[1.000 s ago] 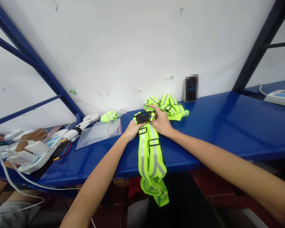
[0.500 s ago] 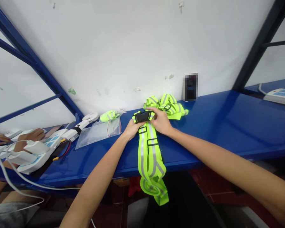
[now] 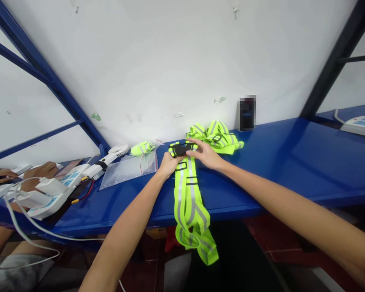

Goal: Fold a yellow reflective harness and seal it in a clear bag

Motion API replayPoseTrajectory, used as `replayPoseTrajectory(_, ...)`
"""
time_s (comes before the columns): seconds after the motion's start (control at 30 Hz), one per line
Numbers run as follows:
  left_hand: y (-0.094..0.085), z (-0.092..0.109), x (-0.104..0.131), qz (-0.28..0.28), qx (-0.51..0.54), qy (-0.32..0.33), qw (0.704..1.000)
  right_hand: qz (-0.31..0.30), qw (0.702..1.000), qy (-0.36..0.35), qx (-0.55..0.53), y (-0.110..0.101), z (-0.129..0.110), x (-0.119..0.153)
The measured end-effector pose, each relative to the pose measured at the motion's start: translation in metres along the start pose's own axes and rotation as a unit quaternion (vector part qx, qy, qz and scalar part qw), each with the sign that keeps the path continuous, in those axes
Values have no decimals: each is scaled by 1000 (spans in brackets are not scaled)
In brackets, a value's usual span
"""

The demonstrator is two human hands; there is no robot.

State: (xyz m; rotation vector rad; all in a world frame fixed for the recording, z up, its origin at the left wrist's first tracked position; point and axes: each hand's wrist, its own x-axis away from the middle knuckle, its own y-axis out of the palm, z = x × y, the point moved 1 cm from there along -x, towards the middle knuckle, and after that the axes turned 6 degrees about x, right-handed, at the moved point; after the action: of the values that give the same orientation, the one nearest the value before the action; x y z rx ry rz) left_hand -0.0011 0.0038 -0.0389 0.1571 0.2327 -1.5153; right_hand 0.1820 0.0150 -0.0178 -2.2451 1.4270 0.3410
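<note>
A neon-yellow reflective strap [image 3: 184, 190] with grey stripes hangs in loops over the front edge of the blue table. Its black plastic side-release buckle [image 3: 180, 150] lies across the top of the bundle, with black slider loops lower down. My left hand [image 3: 168, 165] grips the strap at the buckle's left end, its fingers partly hidden beneath. From the right, my right hand [image 3: 208, 155] pinches the buckle's other end, thumb below and index finger above. Behind my right hand rests a heap of more yellow reflective strap [image 3: 223, 140].
Left of my hands are clear plastic bags [image 3: 129, 170], a bundled yellow strap [image 3: 142, 148] and a white handheld fan [image 3: 117, 152]. White power strips [image 3: 48, 207] with cables lie further left, near another person's hands [image 3: 41, 172]. A blurred dark object [image 3: 247, 115] leans on the wall.
My right thumb has moved left onto the buckle. The hanging strap loops have swung slightly. The whole view has shifted a little.
</note>
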Motion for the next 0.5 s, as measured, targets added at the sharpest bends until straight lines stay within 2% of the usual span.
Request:
replayPoseTrajectory(0.17, 0, 5, 1, -12, -50, 61, 997, 6, 996, 40, -74, -1, 6, -2)
replayPoseTrajectory(0.3, 3, 11, 3, -29, -69, 111, 991, 10, 982, 84, -169, -1, 9, -1)
replayPoseTrajectory(0.5, 5, 9, 4, -47, 46, 59, 996, 18, 940, 176, -291, 0, 8, -3)
